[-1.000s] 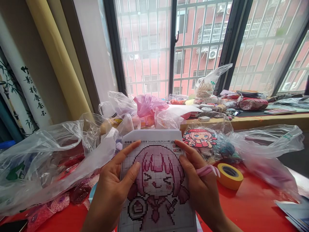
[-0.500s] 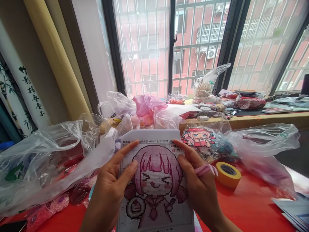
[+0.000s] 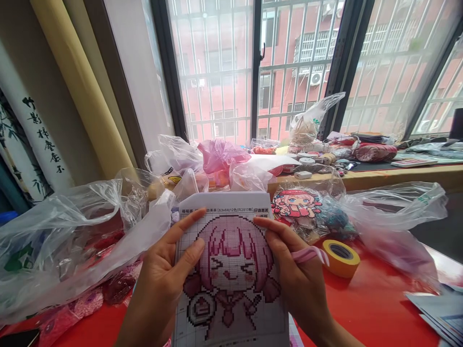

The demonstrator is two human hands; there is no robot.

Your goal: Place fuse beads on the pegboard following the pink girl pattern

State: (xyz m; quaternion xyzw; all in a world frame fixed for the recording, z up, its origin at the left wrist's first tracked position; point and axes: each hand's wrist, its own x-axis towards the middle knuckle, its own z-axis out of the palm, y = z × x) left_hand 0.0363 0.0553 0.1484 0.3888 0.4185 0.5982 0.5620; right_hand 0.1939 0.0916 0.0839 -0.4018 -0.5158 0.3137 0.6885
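Observation:
Upright before me is a printed bead pattern sheet (image 3: 231, 241), a gridded picture of a pink-haired cartoon figure with a line of text along its top. My left hand (image 3: 164, 274) grips its left edge, thumb on the front and index finger stretched across the upper corner. At the right edge my right hand (image 3: 298, 270) holds the sheet the same way, its index finger lying over the printing near the top. Pink tweezers (image 3: 309, 254) stick out from my right hand beside the thumb. The fingers behind the sheet are hidden.
A yellow tape roll (image 3: 340, 258) lies on the red tabletop (image 3: 376, 303) to the right. Behind it is a finished bead figure (image 3: 298, 205) on a clear bag. Large plastic bags (image 3: 68, 241) of pink and red beads fill the left. A cluttered sill (image 3: 361, 179) runs below the window.
My right index finger has shifted down and left across the sheet's upper right, uncovering more printed text at the corner. The sheet and left hand stay nearly in place.

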